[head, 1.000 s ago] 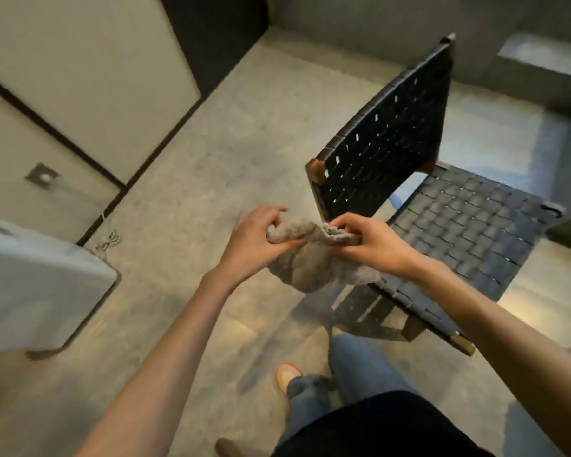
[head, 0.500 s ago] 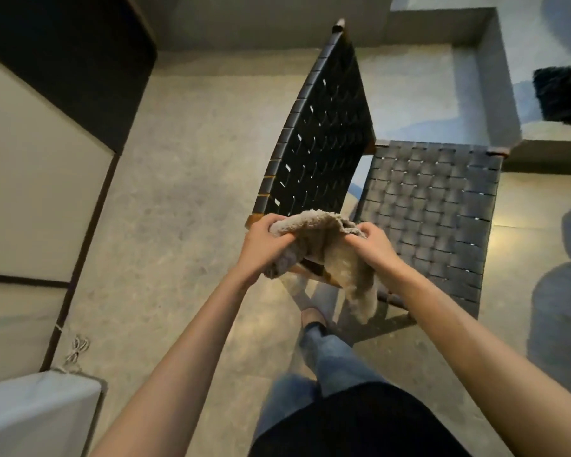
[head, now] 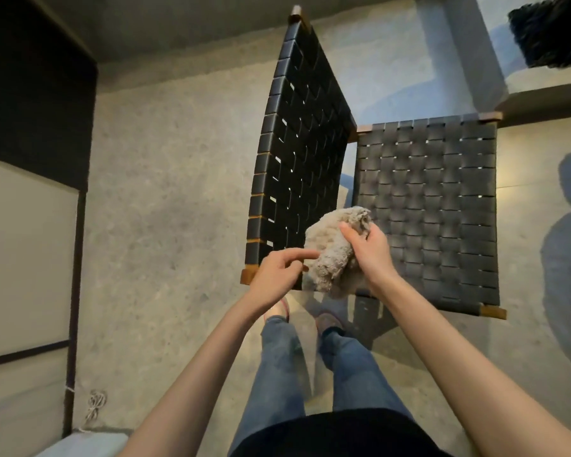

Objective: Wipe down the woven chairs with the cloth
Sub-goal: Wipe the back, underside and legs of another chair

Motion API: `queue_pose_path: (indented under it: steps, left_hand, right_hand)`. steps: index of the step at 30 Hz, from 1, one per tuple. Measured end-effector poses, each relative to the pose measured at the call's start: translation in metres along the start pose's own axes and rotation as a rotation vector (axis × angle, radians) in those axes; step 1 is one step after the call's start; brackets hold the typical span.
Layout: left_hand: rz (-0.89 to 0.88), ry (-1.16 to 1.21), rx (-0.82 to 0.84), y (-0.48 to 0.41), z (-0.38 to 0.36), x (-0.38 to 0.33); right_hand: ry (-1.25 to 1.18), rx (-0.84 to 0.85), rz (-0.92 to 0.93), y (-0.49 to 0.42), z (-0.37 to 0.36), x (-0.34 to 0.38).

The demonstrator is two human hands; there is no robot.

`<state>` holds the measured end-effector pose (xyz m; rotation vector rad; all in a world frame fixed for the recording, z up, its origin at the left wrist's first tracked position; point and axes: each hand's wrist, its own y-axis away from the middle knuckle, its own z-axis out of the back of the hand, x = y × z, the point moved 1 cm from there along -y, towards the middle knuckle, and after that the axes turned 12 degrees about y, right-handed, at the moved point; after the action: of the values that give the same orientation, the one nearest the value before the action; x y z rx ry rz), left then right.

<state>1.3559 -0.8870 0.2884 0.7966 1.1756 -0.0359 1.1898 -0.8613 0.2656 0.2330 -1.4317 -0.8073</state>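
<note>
- The concrete floor [head: 165, 199] fills most of the view, grey and mottled, with a pale panelled wall [head: 23, 252] along the left edge.
- One woven chair [head: 426, 206] stands in front of the person, seen from above: its backrest [head: 297, 153] of dark crossing straps rises on the left, and its flat woven seat spreads to the right, with wooden frame ends showing at the corners.
- Two bare forearms reach forward from the bottom of the frame and meet just above the near corner of the chair, where backrest and seat come together.
- Two legs in blue jeans [head: 277, 374] stand below the hands, with two feet near the chair's near edge.
- One cloth [head: 330, 245], beige and fluffy, is bunched into a lump and held in the air over the near end of the backrest and the seat's near left corner; whether it touches the straps cannot be told.
- The right hand [head: 370, 249] is wrapped around the cloth's right side, thumb pressed across the top and fingers curled beneath it, gripping firmly.
- The left hand [head: 277, 272] sits just left of the cloth, loosely curled, with its forefinger stretched out so the tip touches the cloth's left edge; it does not clasp anything.
- One small coil of cord [head: 94, 404] lies on the floor by the wall at lower left.
</note>
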Motion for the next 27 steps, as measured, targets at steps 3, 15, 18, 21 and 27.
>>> queue_pose_path:
  steps: [3,15,18,21,27]
  left_hand:
    - [-0.116,-0.14,-0.378,-0.003,0.037,0.017]
    - [0.234,0.199,-0.207,-0.035,0.15,0.07]
    - [0.251,0.216,-0.161,-0.041,0.156,0.069]
    - [0.255,0.217,-0.123,-0.049,0.157,0.064]
    - [0.209,0.215,-0.115,-0.072,0.157,0.045]
  right_hand:
    - [0.025,-0.024,0.171,-0.006,-0.019,0.006]
    - [0.638,0.114,0.262,0.005,-0.17,-0.022]
    - [0.764,-0.046,0.31,-0.005,-0.18,-0.022]
    - [0.789,-0.15,0.346,-0.015,-0.189,-0.021]
    - [0.724,-0.236,0.442,-0.027,-0.19,-0.021]
